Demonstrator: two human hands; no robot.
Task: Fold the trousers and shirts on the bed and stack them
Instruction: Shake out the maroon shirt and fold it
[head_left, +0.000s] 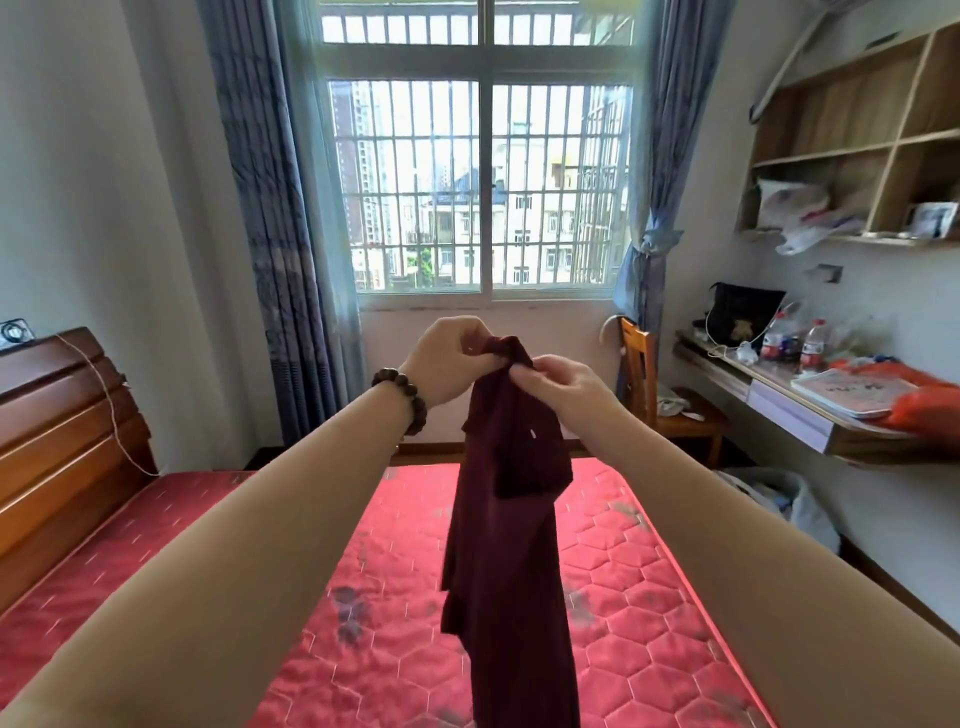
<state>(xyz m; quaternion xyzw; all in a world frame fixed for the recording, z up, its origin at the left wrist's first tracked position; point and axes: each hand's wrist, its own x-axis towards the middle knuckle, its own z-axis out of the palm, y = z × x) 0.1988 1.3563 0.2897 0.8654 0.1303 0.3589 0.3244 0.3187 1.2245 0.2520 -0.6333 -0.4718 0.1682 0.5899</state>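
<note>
From the head view, I have the dark maroon ribbed garment (511, 519) held up in front of me, above the bed with the red hexagon-quilted mattress (613, 597). My left hand (449, 358), the one with the brown bead bracelet (402, 397), and my right hand (558, 382) sit close together at its top edge, the fingers (524, 373) of both pinched shut on the bunched cloth. The rest hangs straight down in a narrow, crumpled column; I cannot tell whether it is a shirt or trousers.

To do this step well, I judge I should walk the pinches apart along the top hem until the cloth hangs flat, then lay it on the mattress before folding.

The worktop (789, 410) at right carries red-labelled bottles (813, 343) and a book; their print is too small to read.
</note>
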